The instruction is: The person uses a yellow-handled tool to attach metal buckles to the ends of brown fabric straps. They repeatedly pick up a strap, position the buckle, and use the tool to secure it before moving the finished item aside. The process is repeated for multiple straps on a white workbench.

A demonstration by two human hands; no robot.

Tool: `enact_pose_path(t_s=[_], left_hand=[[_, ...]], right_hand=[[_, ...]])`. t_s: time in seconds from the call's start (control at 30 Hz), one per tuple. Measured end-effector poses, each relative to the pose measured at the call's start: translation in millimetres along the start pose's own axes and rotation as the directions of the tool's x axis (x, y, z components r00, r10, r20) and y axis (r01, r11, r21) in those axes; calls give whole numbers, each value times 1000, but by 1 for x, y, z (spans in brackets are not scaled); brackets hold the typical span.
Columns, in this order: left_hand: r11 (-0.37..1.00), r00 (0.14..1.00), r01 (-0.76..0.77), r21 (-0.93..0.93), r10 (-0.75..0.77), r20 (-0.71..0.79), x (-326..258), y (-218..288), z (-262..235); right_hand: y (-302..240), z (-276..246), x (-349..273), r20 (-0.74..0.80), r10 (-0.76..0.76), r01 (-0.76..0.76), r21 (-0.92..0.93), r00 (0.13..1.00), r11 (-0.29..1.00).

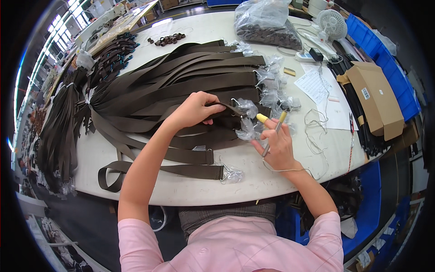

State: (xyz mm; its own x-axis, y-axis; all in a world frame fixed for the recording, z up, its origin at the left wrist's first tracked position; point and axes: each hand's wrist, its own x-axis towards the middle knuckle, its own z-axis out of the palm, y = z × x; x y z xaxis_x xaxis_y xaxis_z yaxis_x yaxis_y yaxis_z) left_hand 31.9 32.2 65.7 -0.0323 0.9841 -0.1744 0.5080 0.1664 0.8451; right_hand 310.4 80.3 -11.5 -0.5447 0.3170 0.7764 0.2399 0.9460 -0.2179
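My left hand [199,109] pinches a dark brown webbing strap [229,108] close to its end, above a fan of similar straps [181,81]. The strap ends carry metal hooks or rings wrapped in clear plastic [247,108]. My right hand [278,145] is just right of that end, with yellow covers on two fingertips. A slim grey pen-shaped tool [273,138] is held in it; its exact kind cannot be made out. Thin cord runs by the right wrist. Closer to me lies one separate strap [195,171] with a looped end and a plastic-wrapped metal ring.
At the back are a clear bag of brown pieces [267,27], small brown rings [170,40] and a white fan [332,23]. Papers [321,90] and a tangled cord [317,131] lie on the right, beside a cardboard box [374,97]. Tied strap bundles [59,131] hang at the left edge.
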Motion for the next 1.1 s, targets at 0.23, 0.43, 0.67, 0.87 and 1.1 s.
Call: enact_pose_path(t_s=[0.23,0.43,0.67,0.87,1.1], left_hand=[[987,974,156,42,-161,161,21,-4,-20],[997,994,78,17,-79,80,22,-33,-13],[945,925,-155,288,241,-294,0,-40,8],[715,633,-289,637,641,-433,-87,-47,47],[670,881,-74,739,391,-267,-144,-94,47]], right_hand=[[27,32,24,-149,212,-202,78,966,976],[27,33,21,-257,262,-225,162,930,961],[34,26,1,-184,278,-245,187,943,952],[42,11,-16,-210,297,-284,90,932,955],[4,15,-15,39,-145,144,35,989,989]])
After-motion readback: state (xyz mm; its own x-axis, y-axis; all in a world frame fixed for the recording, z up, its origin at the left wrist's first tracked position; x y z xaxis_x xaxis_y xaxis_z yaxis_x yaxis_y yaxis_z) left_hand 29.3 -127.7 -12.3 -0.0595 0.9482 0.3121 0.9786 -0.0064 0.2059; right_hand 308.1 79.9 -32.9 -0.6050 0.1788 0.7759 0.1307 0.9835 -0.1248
